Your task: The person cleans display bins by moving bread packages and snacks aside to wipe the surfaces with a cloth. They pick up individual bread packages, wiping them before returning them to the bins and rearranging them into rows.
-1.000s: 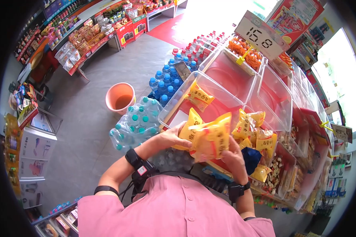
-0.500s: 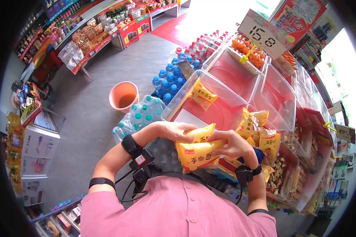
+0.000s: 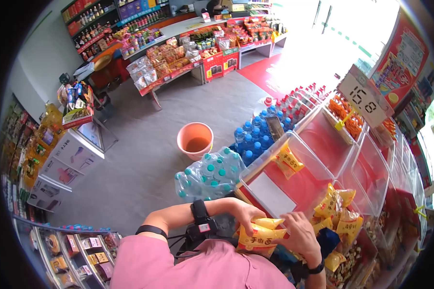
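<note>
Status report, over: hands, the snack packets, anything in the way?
Left hand, right hand both gripping yellow snack packets at chest. Clear bin ahead holds one loose packet. Nothing between hands and bin.

Now lower, nearer the pink shirt (image 3: 202, 265): left hand (image 3: 246, 214), right hand (image 3: 301, 236) and yellow snack packets (image 3: 261, 237).

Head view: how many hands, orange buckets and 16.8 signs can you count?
Hands gripping the yellow snack packs: 2, left hand and right hand
Orange bucket: 1
16.8 price sign: 1
Total: 4
</note>
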{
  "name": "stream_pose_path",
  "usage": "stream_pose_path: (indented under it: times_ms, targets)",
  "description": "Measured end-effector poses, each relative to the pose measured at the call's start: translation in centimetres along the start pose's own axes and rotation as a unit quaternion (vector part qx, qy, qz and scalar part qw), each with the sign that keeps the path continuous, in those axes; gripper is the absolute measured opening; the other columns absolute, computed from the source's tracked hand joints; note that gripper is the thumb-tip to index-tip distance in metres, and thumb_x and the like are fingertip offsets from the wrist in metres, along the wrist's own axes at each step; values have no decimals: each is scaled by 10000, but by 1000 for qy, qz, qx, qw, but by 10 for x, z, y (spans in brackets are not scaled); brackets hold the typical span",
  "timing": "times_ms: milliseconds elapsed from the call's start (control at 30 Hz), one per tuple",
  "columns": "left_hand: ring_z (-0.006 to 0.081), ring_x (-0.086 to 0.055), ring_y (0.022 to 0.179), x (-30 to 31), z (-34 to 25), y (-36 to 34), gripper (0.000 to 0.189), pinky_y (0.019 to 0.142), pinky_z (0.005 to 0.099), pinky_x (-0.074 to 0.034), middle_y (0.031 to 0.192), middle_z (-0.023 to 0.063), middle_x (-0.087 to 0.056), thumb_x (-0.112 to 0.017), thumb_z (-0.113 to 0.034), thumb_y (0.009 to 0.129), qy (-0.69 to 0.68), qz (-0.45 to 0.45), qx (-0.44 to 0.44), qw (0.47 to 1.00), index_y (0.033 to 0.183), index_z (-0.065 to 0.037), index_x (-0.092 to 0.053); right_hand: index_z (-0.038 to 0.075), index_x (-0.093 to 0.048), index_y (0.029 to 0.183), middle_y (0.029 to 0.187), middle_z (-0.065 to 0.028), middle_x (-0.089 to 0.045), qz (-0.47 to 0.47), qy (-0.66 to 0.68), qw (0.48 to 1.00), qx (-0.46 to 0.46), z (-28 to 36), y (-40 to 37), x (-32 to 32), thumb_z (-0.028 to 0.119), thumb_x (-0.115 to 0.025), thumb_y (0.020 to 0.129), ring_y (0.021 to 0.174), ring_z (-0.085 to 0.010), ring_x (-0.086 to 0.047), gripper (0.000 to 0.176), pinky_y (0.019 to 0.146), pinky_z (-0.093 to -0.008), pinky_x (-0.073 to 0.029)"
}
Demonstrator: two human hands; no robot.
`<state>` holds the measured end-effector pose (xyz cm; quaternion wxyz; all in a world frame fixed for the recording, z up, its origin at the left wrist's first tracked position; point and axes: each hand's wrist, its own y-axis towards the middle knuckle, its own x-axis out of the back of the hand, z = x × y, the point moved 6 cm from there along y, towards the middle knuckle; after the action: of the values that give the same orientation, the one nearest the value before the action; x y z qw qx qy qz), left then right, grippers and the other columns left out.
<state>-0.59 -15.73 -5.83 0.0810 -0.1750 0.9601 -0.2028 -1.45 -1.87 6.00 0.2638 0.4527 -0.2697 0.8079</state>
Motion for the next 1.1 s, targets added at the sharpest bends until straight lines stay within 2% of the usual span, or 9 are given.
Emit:
stream_pose_path:
  times_ms: [233,433,567,733,867,933,1000,1033,1100]
  targets:
    - [253,-512,1111,-11,-42,-6,777,954,320,-398,1187,175,-547,-770,-302,626,136,34,-56,989,1256,21,-451,-54,15,1404,1402,-317,-205,133,178,966,134,22,18,-39,556,-800,553,1321,-401,-251,1326,1079,-404,-270]
    - [218,-600,947,-14,-41,-9,627,835,308,-474,1005,133,-636,-791,-287,617,91,16,-64,994,1097,37,-552,-23,137,1396,1429,-327,-93,173,143,973,50,14,11,-54,602,-790,532,1353,-409,-164,1413,1098,-395,-231]
    - [185,-619,868,-21,-27,-3,534,774,291,-494,915,102,-657,-805,-273,622,7,26,-79,996,1002,35,-591,-16,155,1396,1438,-317,-82,183,223,955,71,7,2,-64,570,-807,535,1362,-386,-155,1417,1088,-386,-251]
    - [175,-586,947,-15,-26,-9,704,780,279,-494,1031,134,-601,-822,-309,641,-83,-67,-65,992,1110,53,-442,-34,137,1398,1395,-267,-285,284,338,897,-24,-3,-2,-78,459,-851,544,1281,-309,-365,1396,1025,-335,-332]
    - [221,-574,997,-2,-13,-6,746,803,306,-512,1146,175,-519,-801,-306,681,-57,-165,-20,984,1167,46,-357,18,-70,1417,1269,-174,-447,218,374,899,-60,-12,-6,-68,373,-853,555,1162,-242,-479,1218,968,-319,-381]
    - [227,-584,991,12,7,7,669,800,306,-514,1132,172,-511,-779,-247,716,-209,-155,-84,962,1176,25,-375,24,-99,1413,1257,-152,-457,161,406,900,-8,-36,-8,-83,304,-856,562,1162,-216,-471,1173,975,-315,-370]
    - [214,-584,996,41,13,5,570,799,304,-515,1089,146,-521,-758,-199,741,-251,-217,-119,936,1147,20,-423,34,-92,1426,1297,-114,-396,171,541,817,-100,-38,-12,-59,202,-882,521,1226,-197,-381,1213,1021,-306,-313]
    - [193,-594,963,56,9,-3,557,746,290,-525,1062,147,-543,-756,-268,741,-132,-298,-156,932,1111,25,-460,47,-108,1418,1289,-117,-404,115,477,870,-43,-48,-6,-37,135,-861,538,1219,-211,-397,1162,1016,-326,-334]
    - [197,-598,902,70,-2,-16,490,705,317,-513,983,133,-576,-778,-339,704,67,-409,-155,897,954,14,-549,60,-107,1409,1261,-132,-441,7,569,822,-29,-58,10,-4,112,-845,548,1177,-232,-454,1135,992,-360,-376]
